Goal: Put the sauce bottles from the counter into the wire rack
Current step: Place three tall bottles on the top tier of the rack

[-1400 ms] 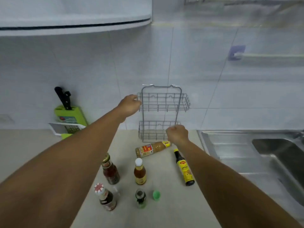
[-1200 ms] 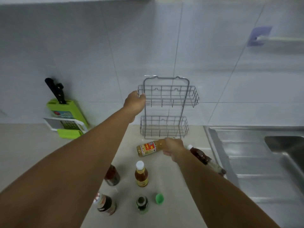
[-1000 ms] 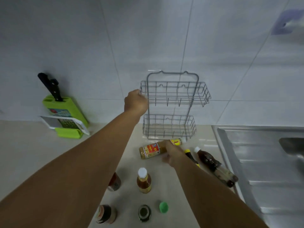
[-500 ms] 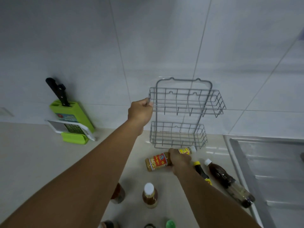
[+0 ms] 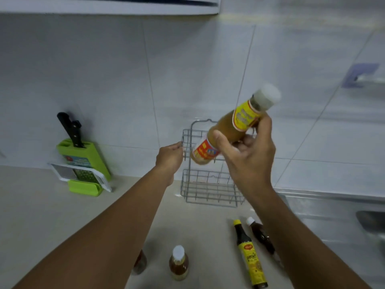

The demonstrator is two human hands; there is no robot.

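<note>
The right hand (image 5: 248, 161) has the orange sauce bottle (image 5: 231, 126) up in the air, fingers (image 5: 263, 127) wrapped round its neck and shoulder, thumb across the body. It is tilted, white cap up and to the right, base dipping toward the top basket of the wire rack (image 5: 208, 188), a slant that looks meant to feed the base in over the front rail. The left hand (image 5: 169, 157) is at the rack's upper left corner with its fingers curled against the wire, probably steadying the light frame, which stands on the bench (image 5: 37, 215) against the tiles; whether it truly grips is hard to tell. Both baskets look empty. At least 4 more bottles wait on the bench: 2 lying by the right forearm, including a yellow-labelled dark bottle (image 5: 250, 255), and a white-capped one (image 5: 178, 262) upright.
</note>
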